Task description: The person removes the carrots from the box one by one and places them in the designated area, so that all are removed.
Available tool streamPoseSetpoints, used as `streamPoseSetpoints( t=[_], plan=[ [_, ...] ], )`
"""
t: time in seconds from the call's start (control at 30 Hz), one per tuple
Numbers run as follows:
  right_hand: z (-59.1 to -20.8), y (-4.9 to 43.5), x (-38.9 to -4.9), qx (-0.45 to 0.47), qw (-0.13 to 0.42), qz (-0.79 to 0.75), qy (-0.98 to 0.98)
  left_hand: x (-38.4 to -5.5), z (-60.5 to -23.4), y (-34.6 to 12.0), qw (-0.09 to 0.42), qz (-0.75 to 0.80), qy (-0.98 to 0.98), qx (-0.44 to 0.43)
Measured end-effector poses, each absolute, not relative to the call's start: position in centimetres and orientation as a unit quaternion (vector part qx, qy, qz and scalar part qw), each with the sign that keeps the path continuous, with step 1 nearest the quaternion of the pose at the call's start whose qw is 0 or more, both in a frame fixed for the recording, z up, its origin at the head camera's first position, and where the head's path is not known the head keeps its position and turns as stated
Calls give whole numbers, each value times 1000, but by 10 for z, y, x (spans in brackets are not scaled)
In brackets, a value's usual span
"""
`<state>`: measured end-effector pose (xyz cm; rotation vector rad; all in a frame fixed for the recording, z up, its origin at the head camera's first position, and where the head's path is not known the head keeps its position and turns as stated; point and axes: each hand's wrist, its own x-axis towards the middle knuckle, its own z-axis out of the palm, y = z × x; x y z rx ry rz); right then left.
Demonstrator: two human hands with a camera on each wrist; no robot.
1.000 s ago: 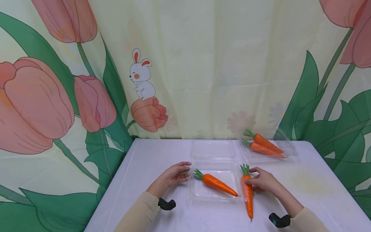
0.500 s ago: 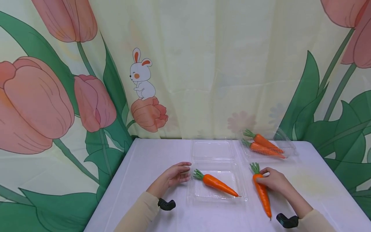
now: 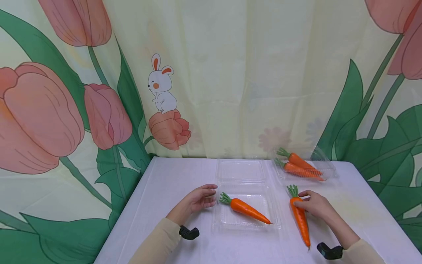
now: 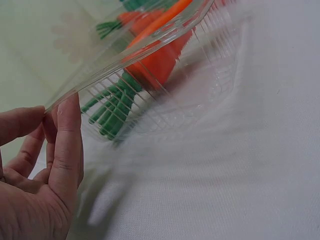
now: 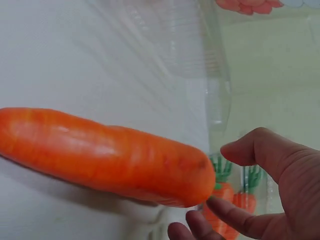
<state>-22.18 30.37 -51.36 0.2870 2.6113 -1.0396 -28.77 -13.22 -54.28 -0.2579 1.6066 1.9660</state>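
My left hand (image 3: 199,201) pinches the left rim of a clear plastic clamshell box (image 4: 200,107) between thumb and fingers. The box (image 3: 215,220) lies with its lid folded back, and one orange carrot (image 3: 248,209) with green tops rests slantwise in its base. Right of the box, a second carrot (image 3: 300,222) lies on the white table, tops pointing away. At its upper end is my right hand (image 3: 314,205); in the right wrist view the thumb (image 5: 240,152) stands apart from the carrot (image 5: 105,152), while a finger is close to its end.
Another clear clamshell box (image 3: 329,165) stands at the back right of the table (image 3: 158,190), with two carrots (image 3: 303,163) in it. A printed curtain (image 3: 217,91) hangs behind the table's far edge.
My right hand has moved right with the second carrot, from beside the near box's right edge to the table. The carrot has turned slightly. My left hand and the box stay where they were.
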Motion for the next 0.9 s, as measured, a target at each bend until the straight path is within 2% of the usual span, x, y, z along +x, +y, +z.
streamPoseSetpoints(
  t=[0.43, 0.9],
  plan=[
    [-484, 287, -225, 65, 79, -377, 921, -287, -543, -132, 286, 736, 606, -95],
    [-463, 236, -233, 8, 75, -407, 910, -289, -543, -132, 290, 735, 604, -104]
  ],
)
